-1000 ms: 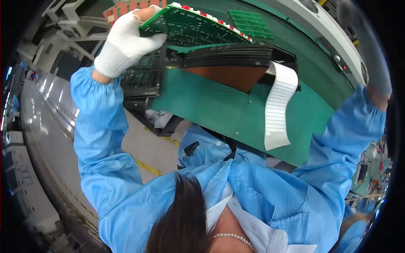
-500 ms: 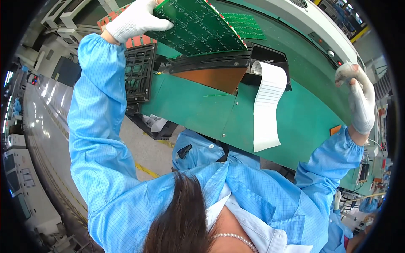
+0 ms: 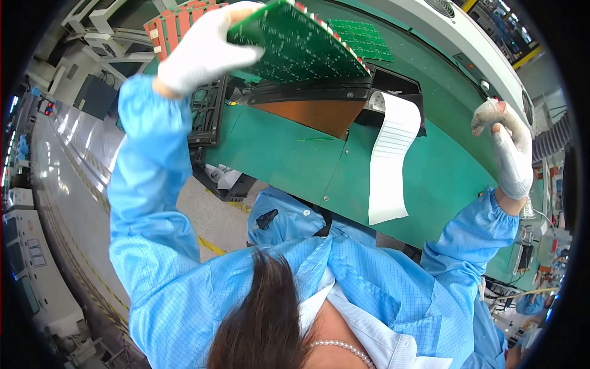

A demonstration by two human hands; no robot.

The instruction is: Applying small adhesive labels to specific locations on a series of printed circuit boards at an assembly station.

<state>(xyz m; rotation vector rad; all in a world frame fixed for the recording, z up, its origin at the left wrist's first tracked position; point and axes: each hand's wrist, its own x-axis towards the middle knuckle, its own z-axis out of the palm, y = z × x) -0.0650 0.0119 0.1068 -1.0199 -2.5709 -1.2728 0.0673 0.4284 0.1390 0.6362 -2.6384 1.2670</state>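
My left hand, in a white glove, grips a green circuit board by its left side; the thumb lies along the near face, and the other fingers are partly hidden. The board is tilted on edge, just above a black and brown stand; I cannot tell whether they touch. Another green circuit board lies flat behind it. Out to the right, my right hand is raised in a glove with bare fingertips. Its fingers are loosely curled, with a gap to the thumb and nothing visible between them.
A long printed paper strip curls over the green bench. Reddish boards and a black slotted frame stand at the left. A white machine borders the far right side. Below the bench sits a dark bin.
My left hand and the held board have shifted slightly right, with the hand lower and nearer. My right hand has moved a little left. More of the reddish boards shows.
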